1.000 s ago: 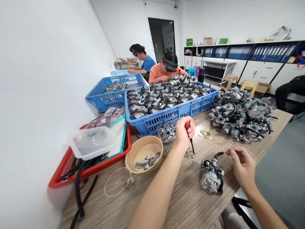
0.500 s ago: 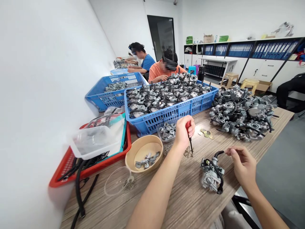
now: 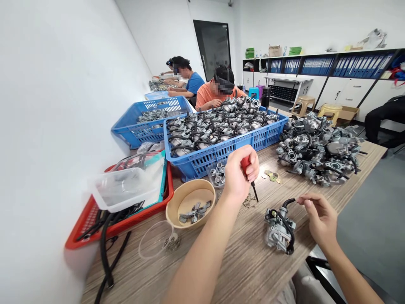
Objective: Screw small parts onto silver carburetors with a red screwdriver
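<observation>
My left hand [image 3: 238, 173] is closed around the red handle of a screwdriver [image 3: 245, 165]. Its dark shaft slants down to the right, and the tip is beside a scatter of small screws [image 3: 249, 201]; whether it touches the table I cannot tell. A metal carburetor [image 3: 278, 232] with black hoses lies on the table near the front edge. My right hand [image 3: 321, 217] pinches the end of the black hose [image 3: 288, 202] at its top. A few brass-coloured discs [image 3: 272, 175] lie beyond the screwdriver.
A blue crate [image 3: 202, 165] full of carburetors stands behind my left hand, with a carburetor pile [image 3: 319, 147] to the right. A cardboard bowl [image 3: 172, 211] of small metal parts, a clear box [image 3: 218, 174] and a red basket [image 3: 169, 192] are leftward. Co-workers sit beyond.
My left hand has shifted slightly left and up, and the screwdriver leans more, its tip now right of the screws. My right hand stays at the carburetor's hose.
</observation>
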A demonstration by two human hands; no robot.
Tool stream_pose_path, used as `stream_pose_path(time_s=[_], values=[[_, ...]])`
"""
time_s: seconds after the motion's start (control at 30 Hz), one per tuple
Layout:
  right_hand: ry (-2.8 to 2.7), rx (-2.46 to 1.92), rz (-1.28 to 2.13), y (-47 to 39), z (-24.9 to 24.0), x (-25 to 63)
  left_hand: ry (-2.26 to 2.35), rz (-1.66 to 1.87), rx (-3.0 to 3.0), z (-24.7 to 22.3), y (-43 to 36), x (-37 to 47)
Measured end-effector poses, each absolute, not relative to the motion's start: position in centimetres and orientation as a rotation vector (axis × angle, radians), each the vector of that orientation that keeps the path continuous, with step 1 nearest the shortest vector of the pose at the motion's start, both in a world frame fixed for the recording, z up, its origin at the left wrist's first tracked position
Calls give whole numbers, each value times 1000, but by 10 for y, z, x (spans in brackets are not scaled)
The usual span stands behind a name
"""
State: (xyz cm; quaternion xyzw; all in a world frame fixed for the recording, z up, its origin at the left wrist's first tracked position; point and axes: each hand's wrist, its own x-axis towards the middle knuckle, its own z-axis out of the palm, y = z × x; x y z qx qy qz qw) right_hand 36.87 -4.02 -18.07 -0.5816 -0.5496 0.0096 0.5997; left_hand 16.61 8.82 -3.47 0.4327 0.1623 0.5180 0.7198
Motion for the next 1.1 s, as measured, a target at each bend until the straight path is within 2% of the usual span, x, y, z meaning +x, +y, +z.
stream_pose_path(time_s=[0.2, 0.37, 0.6, 1.1], values=[[-1501, -1222, -34, -71, -178, 345, 278, 1112, 1003, -14, 64, 157], [-1631, -1286, -45, -96, -185, 310, 285, 1091, 1018, -3, 45, 148], [-1629, -1394, -41, -92, -196, 293, 246, 1048, 1042, 4, 24, 141], [-1611, -1464, 69, -88, -188, 284, 214, 936, 1100, 5, 21, 137]])
